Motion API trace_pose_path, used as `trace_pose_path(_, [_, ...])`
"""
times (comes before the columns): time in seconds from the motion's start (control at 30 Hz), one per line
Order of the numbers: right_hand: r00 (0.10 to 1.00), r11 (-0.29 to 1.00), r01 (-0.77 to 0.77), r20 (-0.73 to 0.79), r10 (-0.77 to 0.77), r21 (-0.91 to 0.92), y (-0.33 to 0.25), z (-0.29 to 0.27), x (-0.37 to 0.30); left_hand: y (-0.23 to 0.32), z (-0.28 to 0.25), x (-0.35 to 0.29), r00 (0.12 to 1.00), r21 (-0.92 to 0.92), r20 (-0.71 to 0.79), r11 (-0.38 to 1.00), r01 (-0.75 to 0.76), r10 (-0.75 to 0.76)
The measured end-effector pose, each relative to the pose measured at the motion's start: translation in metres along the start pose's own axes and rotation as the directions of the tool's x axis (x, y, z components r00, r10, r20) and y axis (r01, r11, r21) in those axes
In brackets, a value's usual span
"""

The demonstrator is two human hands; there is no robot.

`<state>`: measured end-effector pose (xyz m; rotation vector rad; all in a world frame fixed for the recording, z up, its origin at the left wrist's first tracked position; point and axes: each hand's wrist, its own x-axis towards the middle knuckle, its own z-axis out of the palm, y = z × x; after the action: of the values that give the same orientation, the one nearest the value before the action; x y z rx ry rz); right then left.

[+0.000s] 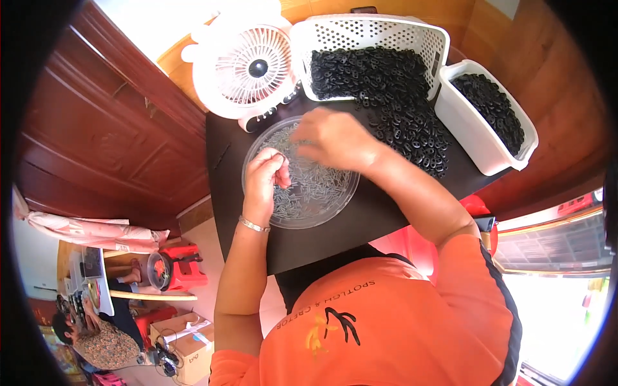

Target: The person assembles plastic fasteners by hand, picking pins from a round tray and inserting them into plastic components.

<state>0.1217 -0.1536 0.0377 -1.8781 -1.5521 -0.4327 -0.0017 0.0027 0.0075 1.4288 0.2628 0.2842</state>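
Observation:
My left hand (264, 172) is closed, its fingers curled over the left side of a round clear tray (302, 223). A bit of something dark shows at its fingertips, too small to name. My right hand (336, 140) hangs over the far part of the tray, smeared by motion, so I cannot tell what its fingers hold. Many small thin grey metal pieces (317, 186), like pins or screws, lie loose in the tray. Beyond my right hand, a heap of small black oval links (412, 138) spreads over the dark tabletop (290, 254).
A white perforated basket (380, 26) of black links lies tipped toward the heap. Right of it stands a white bin (473, 141) with more links. A white fan (241, 64) stands at the far left. Away at lower left, a person (106, 344) sits near a cardboard box (187, 344).

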Motion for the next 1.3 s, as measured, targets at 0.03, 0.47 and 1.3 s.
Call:
trace_pose_path(0.03, [0.995,0.996,-0.083,0.046,0.085,-0.046,0.008,-0.009,-0.001,0.001,0.001,-0.001,1.000,-0.007,-0.008,1.000,0.006,-0.006])
trace_pose_path(0.47, [0.840,0.743,-0.226,0.261,0.476,-0.630,0.097,-0.035,-0.042,0.008,-0.008,0.003,0.992,0.003,-0.100,0.997,-0.081,0.081])
trace_pose_path(1.3, [0.935,0.993,-0.089,0.337,0.110,-0.075,-0.016,0.047,-0.005,0.005,-0.016,0.006,0.988,-0.042,-0.124,0.994,-0.096,0.090])
